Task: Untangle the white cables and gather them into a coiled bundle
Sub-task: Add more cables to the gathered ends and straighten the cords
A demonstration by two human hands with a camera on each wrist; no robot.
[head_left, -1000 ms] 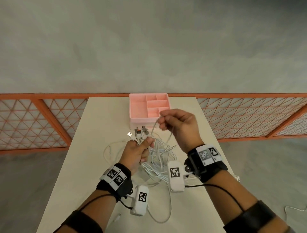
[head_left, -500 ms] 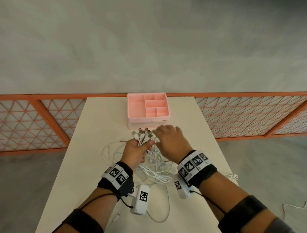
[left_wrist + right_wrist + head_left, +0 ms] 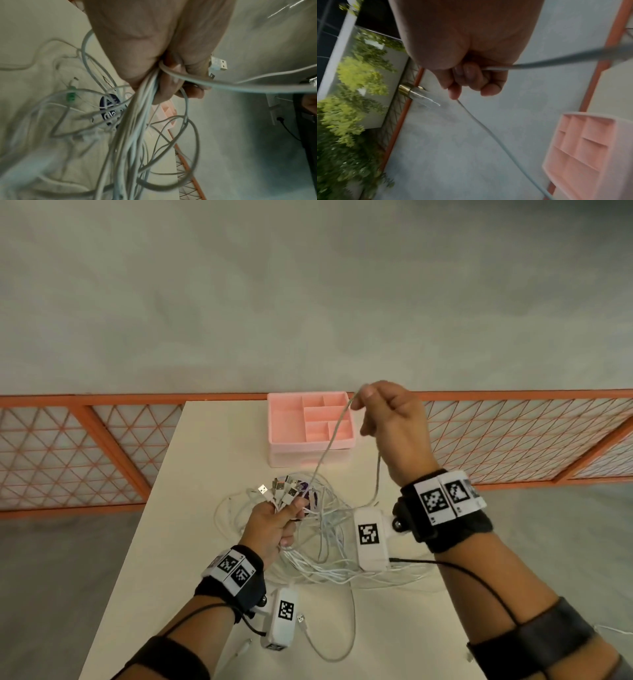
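Observation:
A tangle of white cables point(image 3: 329, 542) lies on the cream table point(image 3: 205, 446). My left hand point(image 3: 274, 522) grips a bunch of them just below their USB plugs point(image 3: 281, 491), which fan out above the fist; the left wrist view shows the strands point(image 3: 137, 115) running down out of my curled fingers point(image 3: 171, 83). Raised above the table, my right hand point(image 3: 387, 416) pinches one white cable point(image 3: 334, 436) that stretches taut down to the plugs. That cable point(image 3: 488, 135) passes through the curled fingers point(image 3: 471, 78) in the right wrist view.
A pink compartment tray point(image 3: 310, 426) stands at the table's far edge, just left of my right hand. Loose cable ends point(image 3: 301, 619) lie near the front, by my left wrist. Orange lattice railing point(image 3: 85, 446) runs behind the table.
My right hand, low beside the plugs half a second ago, has risen up and away, drawing a single cable out taut. The left hand keeps its hold on the bunch.

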